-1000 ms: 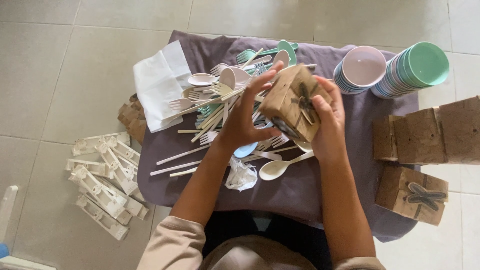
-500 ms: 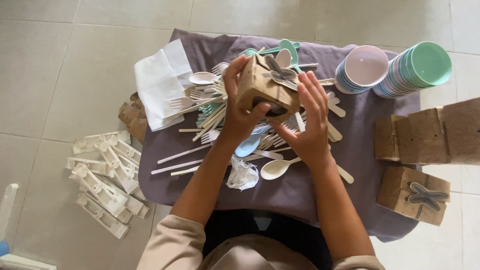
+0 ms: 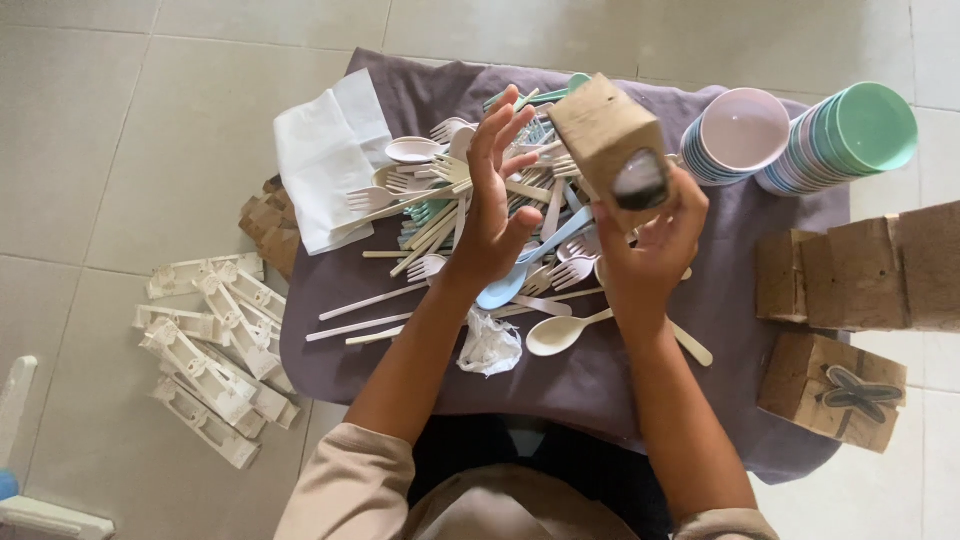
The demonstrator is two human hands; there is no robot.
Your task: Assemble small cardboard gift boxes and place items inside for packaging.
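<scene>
My right hand grips a brown cardboard box and holds it up, tilted, above the table. The box's end with a round clear window faces me. My left hand is raised just left of the box, fingers spread, palm toward it, holding nothing. Under both hands lies a heap of plastic cutlery: cream forks, spoons and knives, with a few blue and green ones. A cream spoon and a crumpled clear wrapper lie near my forearms.
A purple cloth covers the small table. White napkins lie at the left, stacked bowls and green plates at the back right. More brown boxes stand right, one with a cutlery print. White cardboard inserts lie on the floor.
My left hand has let go of the box and opened. My right hand has taken the box, turned it and carried it to the right, so the window end faces me.
</scene>
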